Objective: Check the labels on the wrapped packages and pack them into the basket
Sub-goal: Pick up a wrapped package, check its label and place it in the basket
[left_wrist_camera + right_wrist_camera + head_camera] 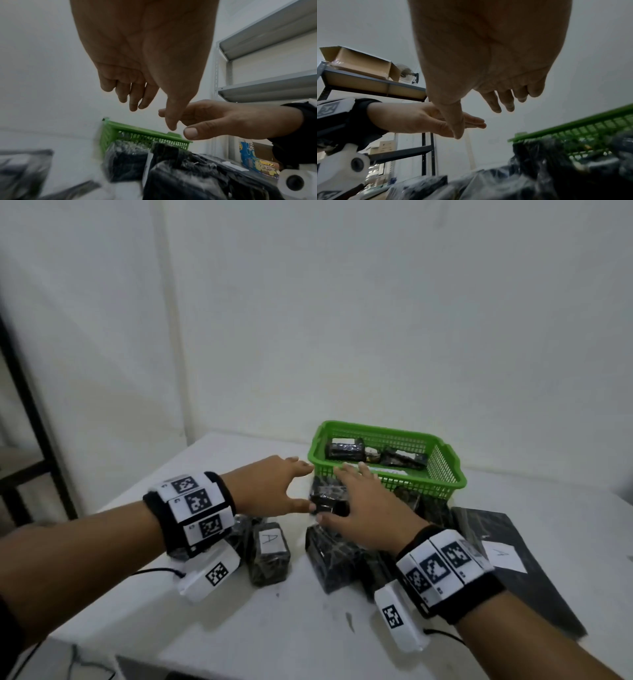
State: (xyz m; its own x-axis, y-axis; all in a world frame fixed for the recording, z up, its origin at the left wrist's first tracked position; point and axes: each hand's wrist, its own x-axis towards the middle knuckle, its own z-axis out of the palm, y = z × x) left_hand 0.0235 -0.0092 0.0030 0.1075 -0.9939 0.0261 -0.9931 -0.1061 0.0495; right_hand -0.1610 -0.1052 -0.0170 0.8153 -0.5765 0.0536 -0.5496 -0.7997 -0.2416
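Both hands hover with fingers spread and relaxed, holding nothing: the left hand (270, 484) and the right hand (368, 505) flank a black wrapped package (325, 501) lying on the desk (274, 628) just in front of the green basket (442, 481). Whether either thumb touches it I cannot tell. Two wrapped packages (344, 449) already lie in the basket, and another labelled "A" (269, 553) sits on the desk near the left wrist.

We see a black film-wrapped package (327, 499) beneath and between our hands, just short of the green mesh basket (442, 482) beyond our fingertips, which holds two similar packages (344, 449).
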